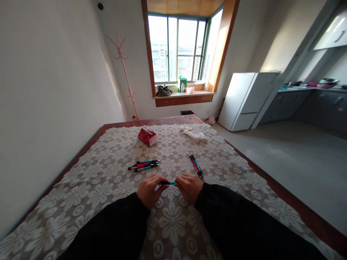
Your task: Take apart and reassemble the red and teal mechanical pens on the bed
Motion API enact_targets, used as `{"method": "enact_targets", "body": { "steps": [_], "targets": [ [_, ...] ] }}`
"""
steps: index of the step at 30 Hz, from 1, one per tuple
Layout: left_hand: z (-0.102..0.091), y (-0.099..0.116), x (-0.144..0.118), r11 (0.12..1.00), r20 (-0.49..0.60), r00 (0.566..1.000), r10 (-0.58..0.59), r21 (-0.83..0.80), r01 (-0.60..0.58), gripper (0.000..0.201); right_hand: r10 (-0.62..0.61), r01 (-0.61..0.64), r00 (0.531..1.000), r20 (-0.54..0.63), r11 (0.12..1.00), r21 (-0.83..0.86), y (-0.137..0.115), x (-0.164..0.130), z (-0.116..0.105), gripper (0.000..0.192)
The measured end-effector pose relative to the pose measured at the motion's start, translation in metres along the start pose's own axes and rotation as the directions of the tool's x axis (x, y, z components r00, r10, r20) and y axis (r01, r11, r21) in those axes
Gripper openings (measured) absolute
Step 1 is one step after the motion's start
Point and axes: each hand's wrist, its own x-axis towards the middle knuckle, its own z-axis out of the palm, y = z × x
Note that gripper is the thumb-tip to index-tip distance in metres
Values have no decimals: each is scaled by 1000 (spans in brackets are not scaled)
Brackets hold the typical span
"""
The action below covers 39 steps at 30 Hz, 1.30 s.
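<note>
The left hand [148,189] and right hand [189,187] each pinched one end of a teal pen [167,183] with narrow fingers, holding it level just above the near middle of the table [81,187]; it looked light, stiff and smooth, so likely best gripped at its ends, as it was. Counted: one pen in hand, a bunch [145,165] of about four to the left, a pair [196,165] to the right, one red pack [148,137] and one white wrapper [194,133] farther off.

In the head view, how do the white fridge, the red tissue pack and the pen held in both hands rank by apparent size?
1. White fridge, though farthest away.
2. Red tissue pack.
3. Pen, mostly hidden between left hand and right hand, so its rank is unsure.
</note>
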Motion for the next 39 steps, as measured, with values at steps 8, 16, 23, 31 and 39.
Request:
{"method": "enact_targets", "body": {
  "steps": [8, 16, 23, 31, 39],
  "targets": [
    [-1, 7, -3, 987, 246, 967, -60, 162, 20, 29, -26, 43, 990, 136, 992, -118, -9, 3, -3, 17],
    [8, 6, -6, 973, 252, 956, -148, 209, 95, 48, -42, 58, 990, 138, 991, -117, -13, 2, 1, 19],
    [14, -2, -5, 981, 164, 986, -14, 195, -19, 14, 53, -36, 989, 137, 992, -121, -4, 4, 7, 3],
    [13, 2, -7, 924, 146, 971, 189, 308, -226, 19, 94, -68, 976, 194, 988, -139, -12, -2, 12, 16],
    [24, -8, -12, 950, 102, 988, 118, 277, -142, 34, -27, -31, 975, -219, 966, -257, -19, -16, 37, 21]
  ]
}}
